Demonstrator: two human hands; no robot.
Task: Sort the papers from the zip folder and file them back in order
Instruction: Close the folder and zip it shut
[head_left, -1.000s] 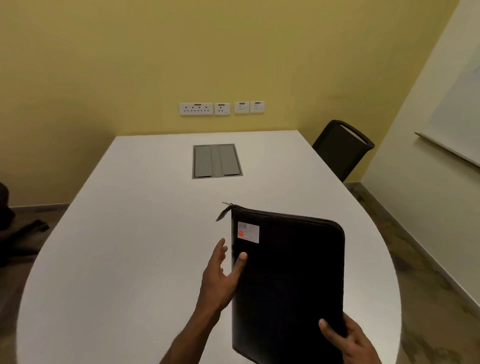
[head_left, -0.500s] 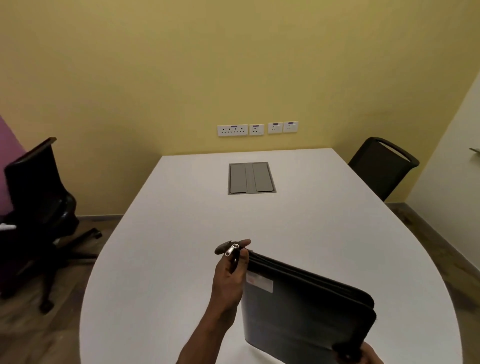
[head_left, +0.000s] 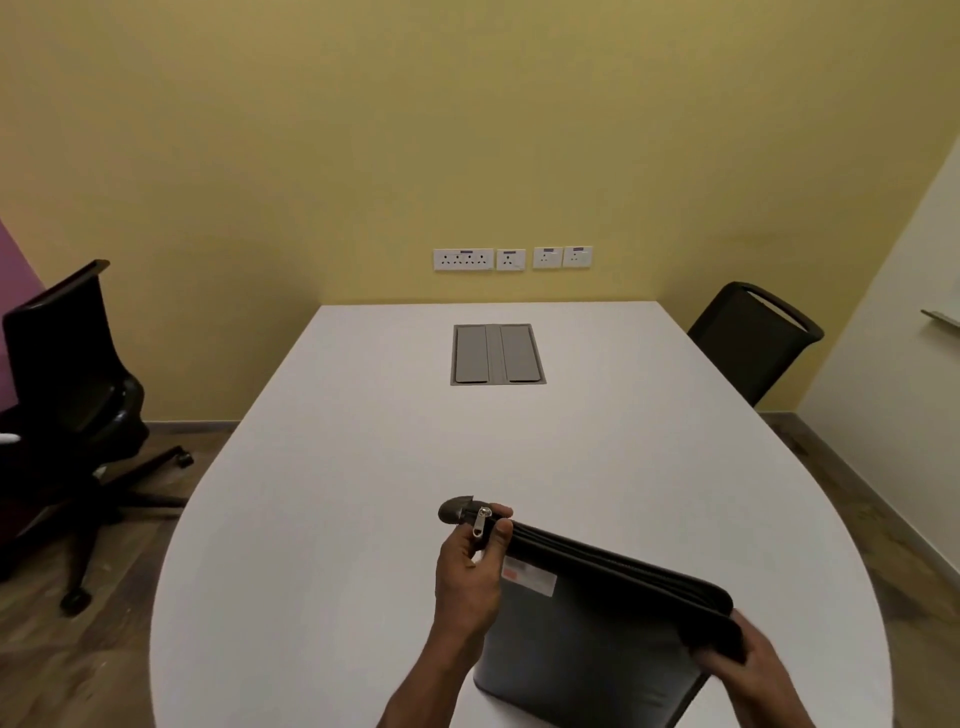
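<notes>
**Black zip folder still zipped, nothing sorted yet**

White surface takes up most of the view, with a grey flap panel set into it up near the far end, so there's loads of room to spread papers out. As far as I can tell the job is right at the start: no papers are out anywhere, and the folder looks closed all the way along its top edge. Everything's still to do, meaning unzip, pull the sheets, sort, refile, zip up.

The zip folder is standing on edge at the near end of the surface, spine side up, tilted a bit and running from the middle off to the lower right. There's a white label with an orange patch (can't read it) on the face turned toward the camera.

Left hand is at the folder's upper left corner, fingers curled round that corner with the silver zipper pull right at the fingertips; looks like it's pinching it or about to. Right hand is clamped on the opposite, lower right corner, steadying it. So the folder sits between the two hands, one at each end.
</notes>
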